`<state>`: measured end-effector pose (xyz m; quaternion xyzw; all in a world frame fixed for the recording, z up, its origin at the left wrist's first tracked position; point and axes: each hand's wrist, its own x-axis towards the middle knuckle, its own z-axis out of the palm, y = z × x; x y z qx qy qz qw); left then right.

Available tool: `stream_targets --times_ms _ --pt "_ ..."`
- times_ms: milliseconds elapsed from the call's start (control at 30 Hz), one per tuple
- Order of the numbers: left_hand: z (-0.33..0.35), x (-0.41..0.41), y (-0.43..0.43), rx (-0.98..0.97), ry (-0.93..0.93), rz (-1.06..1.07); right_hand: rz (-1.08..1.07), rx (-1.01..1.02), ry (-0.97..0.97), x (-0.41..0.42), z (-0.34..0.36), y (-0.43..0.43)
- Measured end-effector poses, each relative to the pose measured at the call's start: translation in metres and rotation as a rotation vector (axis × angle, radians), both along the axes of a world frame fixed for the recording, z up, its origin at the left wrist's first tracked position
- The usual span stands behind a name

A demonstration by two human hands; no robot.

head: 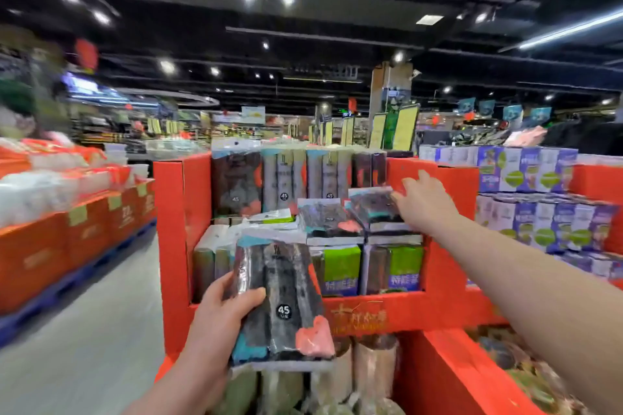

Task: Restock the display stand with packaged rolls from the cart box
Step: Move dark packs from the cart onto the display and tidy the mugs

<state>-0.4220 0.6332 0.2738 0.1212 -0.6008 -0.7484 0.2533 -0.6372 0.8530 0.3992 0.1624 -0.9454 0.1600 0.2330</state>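
Black pack of rolls [283,300] is gripped by the left hand [220,310], thumb across its front, and held upright before the red display stand [172,212], above the red box [448,371]. The right hand [424,202] is stretched to a second pack [372,207] laid flat on stacked packs inside the stand. Its fingertips are at the pack's right edge; pinch or mere touch cannot be told, blurred. Purple cartons [526,172] are stacked at right.

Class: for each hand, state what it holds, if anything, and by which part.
Left hand grips a dark pack of rolls by its left edge, thumb across the front. Right hand holds nothing, its straight fingers at a second pack.
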Motion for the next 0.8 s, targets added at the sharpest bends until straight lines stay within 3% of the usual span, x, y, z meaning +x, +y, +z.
stream_targets --times_ms 100,233,500,667,800 --pt "0.006 -0.002 0.001 -0.014 0.01 0.046 0.224 0.315 -0.067 -0.004 -0.016 -0.01" --pt "0.021 -0.005 0.007 -0.02 0.035 0.086 0.216 0.509 0.097 -0.017 -0.032 -0.006" --pt "0.062 -0.037 0.02 -0.038 0.067 0.046 0.19 0.47 0.077 -0.025 -0.039 -0.017" --pt "0.089 -0.105 0.011 -0.105 0.031 0.04 0.118 0.393 0.083 -0.012 -0.047 0.001" --pt "0.11 -0.16 0.01 -0.218 -0.043 0.079 0.157 0.474 0.044 -0.012 -0.054 0.016"
